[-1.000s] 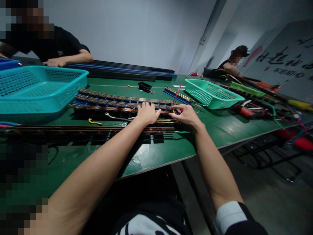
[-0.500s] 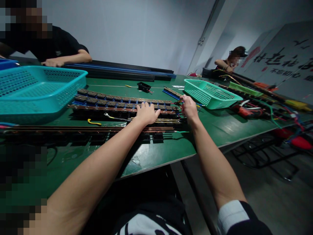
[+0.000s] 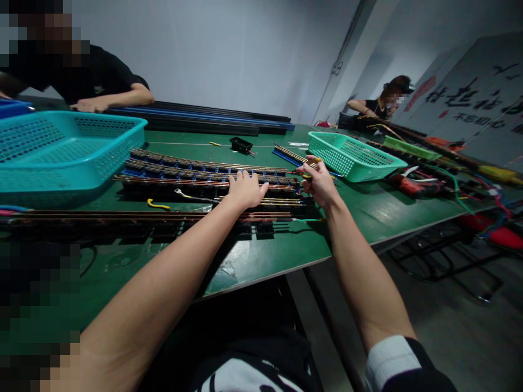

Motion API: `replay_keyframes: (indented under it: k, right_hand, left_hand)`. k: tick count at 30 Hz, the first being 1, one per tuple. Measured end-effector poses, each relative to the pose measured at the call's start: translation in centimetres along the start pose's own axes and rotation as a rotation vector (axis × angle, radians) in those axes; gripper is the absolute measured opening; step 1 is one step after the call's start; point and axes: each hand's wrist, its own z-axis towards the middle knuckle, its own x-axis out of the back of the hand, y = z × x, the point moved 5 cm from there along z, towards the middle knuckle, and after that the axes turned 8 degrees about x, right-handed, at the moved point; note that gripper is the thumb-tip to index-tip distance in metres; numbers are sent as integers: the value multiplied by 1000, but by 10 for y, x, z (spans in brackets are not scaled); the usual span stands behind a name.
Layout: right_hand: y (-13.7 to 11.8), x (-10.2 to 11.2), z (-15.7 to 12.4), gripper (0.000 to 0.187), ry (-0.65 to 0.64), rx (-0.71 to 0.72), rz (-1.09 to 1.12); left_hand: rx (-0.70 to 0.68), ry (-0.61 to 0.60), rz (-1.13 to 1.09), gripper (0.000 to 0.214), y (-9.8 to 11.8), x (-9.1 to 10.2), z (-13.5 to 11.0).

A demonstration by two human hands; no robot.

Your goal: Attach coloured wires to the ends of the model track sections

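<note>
On the green table, my left hand [image 3: 245,190] lies with its fingers spread across several long strips, pressing on them from above. These strips [image 3: 183,165] have copper-coloured rods on blue and black holders and run side by side. At their right end my right hand [image 3: 321,182] is closed round yellow-handled pliers [image 3: 314,161]. The handles stand apart, and the tips point left toward the strip ends, where short thin wires show. What the tips touch is too small to make out. Nearer me lies another long strip [image 3: 122,215] with a green wire at its right end.
A large turquoise basket [image 3: 73,163] stands on the left, a green basket [image 3: 355,158] on the right. Beyond the strips are a small black box [image 3: 241,145] and dark rails [image 3: 196,118]. A red-and-black tool [image 3: 417,183] lies right. Two other people work at the far side.
My right hand has turned and opened slightly, so the yellow handles now show spread apart. My left hand stays on the strips.
</note>
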Motion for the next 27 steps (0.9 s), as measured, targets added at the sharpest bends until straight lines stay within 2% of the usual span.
replay_keyframes:
  k: [4, 6, 8, 12, 17, 20, 22, 27]
  right_hand:
    - [6, -2, 5, 54, -87, 199, -216]
    - [6, 0, 8, 55, -71, 337, -344]
    - [6, 6, 12, 56, -26, 394, -365]
    - [-2, 25, 13, 62, 116, 288, -124]
    - [-26, 37, -31, 68, 281, 373, -16]
    - [-27, 30, -60, 60, 282, 359, -17]
    - [-24, 23, -70, 57, 256, 337, -47]
    - [-15, 16, -68, 57, 159, 331, -215]
  left_hand:
    - [3, 0, 6, 68, 0, 0, 0]
    - [5, -4, 12, 68, 0, 0, 0]
    - [7, -6, 17, 68, 0, 0, 0]
    - [4, -6, 12, 67, 0, 1, 0]
    - [3, 1, 10, 65, 1, 3, -1]
    - [4, 7, 13, 64, 2, 4, -2]
    - [5, 5, 14, 64, 2, 3, -2]
    - [5, 11, 11, 66, 1, 3, -1]
